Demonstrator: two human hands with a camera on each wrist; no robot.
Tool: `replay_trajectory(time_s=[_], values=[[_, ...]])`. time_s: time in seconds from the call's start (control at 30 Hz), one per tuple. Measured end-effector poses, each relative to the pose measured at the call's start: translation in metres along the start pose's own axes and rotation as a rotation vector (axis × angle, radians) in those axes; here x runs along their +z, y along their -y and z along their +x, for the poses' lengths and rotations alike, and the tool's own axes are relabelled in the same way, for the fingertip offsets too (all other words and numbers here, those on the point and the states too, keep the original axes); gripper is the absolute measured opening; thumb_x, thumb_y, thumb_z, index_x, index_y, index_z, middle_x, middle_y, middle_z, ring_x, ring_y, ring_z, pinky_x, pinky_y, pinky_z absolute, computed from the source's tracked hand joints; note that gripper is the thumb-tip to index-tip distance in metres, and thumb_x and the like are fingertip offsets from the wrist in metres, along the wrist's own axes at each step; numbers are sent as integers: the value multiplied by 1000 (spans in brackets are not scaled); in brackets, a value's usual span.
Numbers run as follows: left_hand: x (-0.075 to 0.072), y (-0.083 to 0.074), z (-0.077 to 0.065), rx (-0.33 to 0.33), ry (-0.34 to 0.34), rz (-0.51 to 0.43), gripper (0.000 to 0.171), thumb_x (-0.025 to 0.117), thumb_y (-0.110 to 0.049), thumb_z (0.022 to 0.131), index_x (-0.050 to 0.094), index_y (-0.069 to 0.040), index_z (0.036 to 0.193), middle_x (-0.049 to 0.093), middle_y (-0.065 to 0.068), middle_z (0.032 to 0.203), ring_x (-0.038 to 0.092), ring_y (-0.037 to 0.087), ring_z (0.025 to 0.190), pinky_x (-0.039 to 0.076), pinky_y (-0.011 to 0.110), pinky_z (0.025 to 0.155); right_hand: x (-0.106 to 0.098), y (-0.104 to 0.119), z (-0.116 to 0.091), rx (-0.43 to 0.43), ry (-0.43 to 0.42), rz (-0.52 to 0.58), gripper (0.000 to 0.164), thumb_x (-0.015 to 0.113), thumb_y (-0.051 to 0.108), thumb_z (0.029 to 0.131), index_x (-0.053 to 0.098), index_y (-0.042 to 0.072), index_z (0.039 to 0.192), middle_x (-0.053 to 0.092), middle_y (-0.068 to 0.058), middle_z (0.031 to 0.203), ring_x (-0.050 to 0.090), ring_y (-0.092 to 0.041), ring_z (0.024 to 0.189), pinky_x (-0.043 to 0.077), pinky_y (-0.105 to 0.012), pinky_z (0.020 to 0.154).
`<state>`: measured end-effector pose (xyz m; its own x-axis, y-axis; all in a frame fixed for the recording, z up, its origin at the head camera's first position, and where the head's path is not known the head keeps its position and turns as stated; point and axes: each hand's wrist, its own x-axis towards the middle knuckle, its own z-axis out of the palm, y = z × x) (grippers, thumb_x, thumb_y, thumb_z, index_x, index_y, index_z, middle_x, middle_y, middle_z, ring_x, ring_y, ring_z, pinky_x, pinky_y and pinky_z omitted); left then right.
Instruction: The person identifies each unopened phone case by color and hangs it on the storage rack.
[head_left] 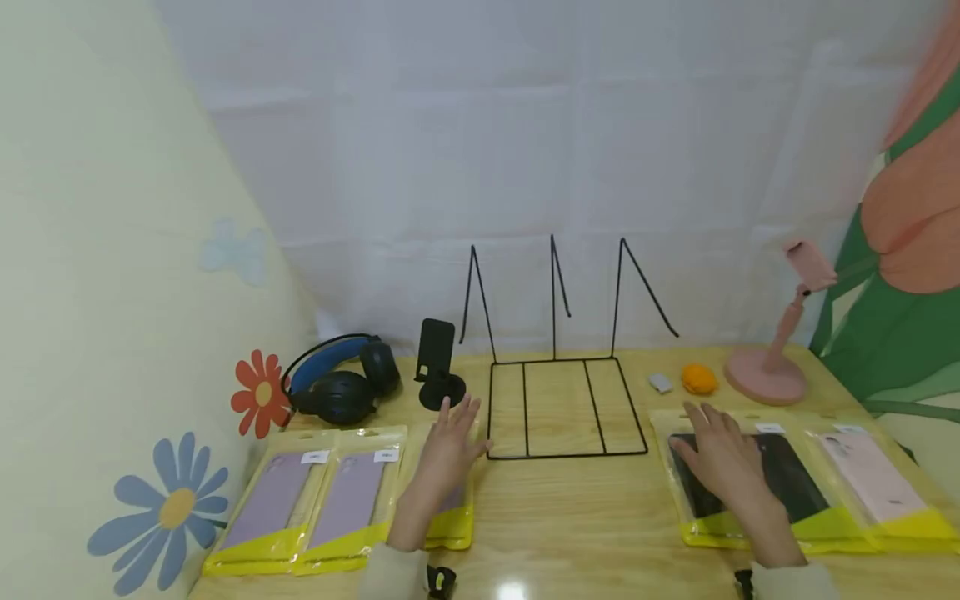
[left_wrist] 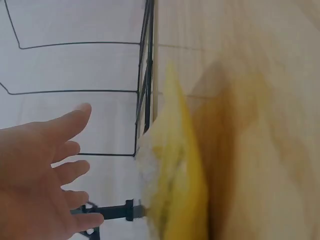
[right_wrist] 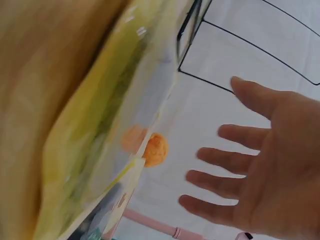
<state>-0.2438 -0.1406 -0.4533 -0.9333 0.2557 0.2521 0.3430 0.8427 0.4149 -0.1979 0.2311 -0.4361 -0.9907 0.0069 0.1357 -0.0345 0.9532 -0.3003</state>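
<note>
My left hand [head_left: 444, 458] hovers with fingers spread over a clear-and-yellow pouch [head_left: 457, 527] holding a purple phone case, which it partly covers. To its left lie two similar pouches with purple phone cases [head_left: 270, 500] [head_left: 347, 498]. My right hand [head_left: 722, 458] is held, fingers extended, over a pouch with a dark phone case [head_left: 793, 477]. A pouch with a pink phone case [head_left: 873, 477] lies at the far right. In the wrist views, the left palm [left_wrist: 35, 200] and right palm [right_wrist: 280, 170] appear raised off the pouches, holding nothing.
Between the hands stands a black wire rack [head_left: 555, 362] with upright prongs. Headphones [head_left: 345, 392] and a black phone stand [head_left: 437, 354] sit back left. A small grey object [head_left: 660, 383], an orange ball-like item [head_left: 699, 379] and a pink stand [head_left: 767, 375] are back right.
</note>
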Motion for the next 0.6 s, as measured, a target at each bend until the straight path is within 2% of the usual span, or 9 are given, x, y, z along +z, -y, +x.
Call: replay_trajectory(time_s=[0.17, 0.33, 0.43, 0.6], values=[[7, 3, 9, 23, 88, -70, 66, 71, -20, 87, 43, 3, 142, 36, 22, 149, 18, 49, 140, 29, 62, 104, 2, -13, -3, 162, 186, -50, 76, 65, 49, 88, 45, -6, 136, 47, -39, 125, 43, -58, 112, 40, -69, 82], [14, 6, 13, 9, 165, -56, 69, 74, -22, 85, 43, 2, 142, 37, 23, 148, 17, 49, 140, 27, 62, 106, 5, -15, -4, 271, 322, 4, 100, 65, 68, 77, 43, -10, 136, 41, -45, 125, 39, -62, 113, 40, -69, 81], [18, 6, 14, 10, 190, -36, 68, 74, -23, 85, 45, 2, 141, 39, 24, 147, 18, 50, 140, 26, 62, 107, 5, -15, -4, 298, 351, 12, 107, 68, 69, 73, 40, -11, 137, 39, -47, 124, 38, -65, 111, 39, -72, 82], [19, 4, 18, 29, 189, -25, 64, 75, -23, 85, 49, 3, 138, 44, 23, 143, 21, 50, 138, 28, 62, 105, 4, -17, -4, 278, 330, 10, 101, 73, 60, 75, 39, -10, 138, 43, -44, 124, 39, -64, 113, 36, -73, 84]])
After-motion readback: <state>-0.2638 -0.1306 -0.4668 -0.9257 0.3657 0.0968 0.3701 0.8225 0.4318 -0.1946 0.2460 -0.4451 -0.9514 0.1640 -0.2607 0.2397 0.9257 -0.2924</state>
